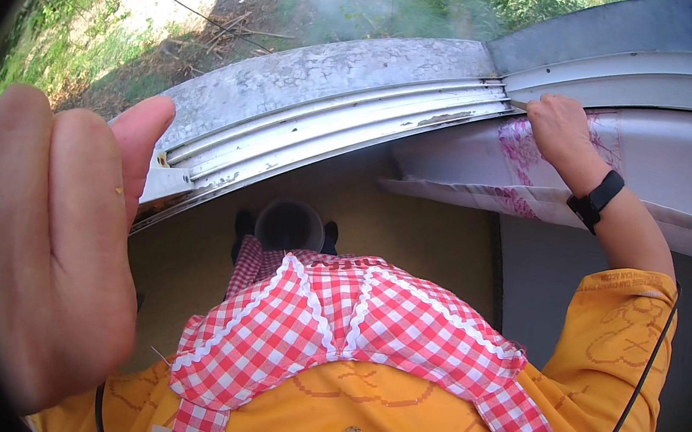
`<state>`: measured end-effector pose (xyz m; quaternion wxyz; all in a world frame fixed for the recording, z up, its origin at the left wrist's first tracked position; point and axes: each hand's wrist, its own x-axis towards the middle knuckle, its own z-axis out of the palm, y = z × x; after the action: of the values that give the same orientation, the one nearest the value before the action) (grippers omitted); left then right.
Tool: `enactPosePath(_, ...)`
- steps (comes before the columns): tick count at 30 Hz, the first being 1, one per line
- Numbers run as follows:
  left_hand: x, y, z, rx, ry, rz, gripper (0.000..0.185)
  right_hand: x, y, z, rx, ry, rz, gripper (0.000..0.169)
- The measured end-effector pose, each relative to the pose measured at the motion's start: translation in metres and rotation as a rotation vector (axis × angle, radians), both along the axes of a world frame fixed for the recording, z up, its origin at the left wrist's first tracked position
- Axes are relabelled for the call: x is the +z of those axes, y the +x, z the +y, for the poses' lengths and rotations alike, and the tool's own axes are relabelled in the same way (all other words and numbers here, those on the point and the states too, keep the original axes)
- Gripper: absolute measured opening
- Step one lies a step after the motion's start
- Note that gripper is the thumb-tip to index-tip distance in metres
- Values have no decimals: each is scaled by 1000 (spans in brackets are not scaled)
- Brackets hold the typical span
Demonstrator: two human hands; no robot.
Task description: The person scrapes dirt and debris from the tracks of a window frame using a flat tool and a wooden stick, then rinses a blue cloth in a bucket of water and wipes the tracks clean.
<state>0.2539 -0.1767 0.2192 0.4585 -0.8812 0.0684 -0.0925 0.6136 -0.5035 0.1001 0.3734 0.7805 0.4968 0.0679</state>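
Note:
My right hand [561,126] is closed at the far right corner of a white metal sliding-window track [331,118]. A thin, pale tool [518,106] pokes out of its fingers and its tip meets the track's end; what kind it is cannot be told. Large and close to the camera at the left, my left hand [64,248] is raised with its fingers up and its thumb beside them. Nothing shows in it, though its palm side is partly hidden. Dark specks and worn paint mark the track's grooves.
A bucket [290,227] stands on the floor between my feet. A pink-flowered curtain [658,168] hangs at the right, under my right arm. Outside the track runs a grey stone or concrete ledge [337,68], with ground and plants beyond. A dark cable crosses my right sleeve.

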Motion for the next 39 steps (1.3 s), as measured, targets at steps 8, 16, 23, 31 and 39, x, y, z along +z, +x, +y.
enactPosePath(8,-3,2,0,23,-22,-18,41,2,-5,-12,-53,31,-28,10)
enactPosePath(16,-2,0,0,16,-16,-18,40,0,-12,-16,29,26,-45,6)
enactPosePath(23,-4,-4,8,-41,10,-7,38,-3,-13,-27,81,-72,-130,6)
enactPosePath(31,-12,-4,7,-13,14,-57,38,-40,-12,-33,-190,45,-22,6)
enactPosePath(39,-14,-3,13,-35,13,-71,35,-33,-29,-29,-181,73,102,9)
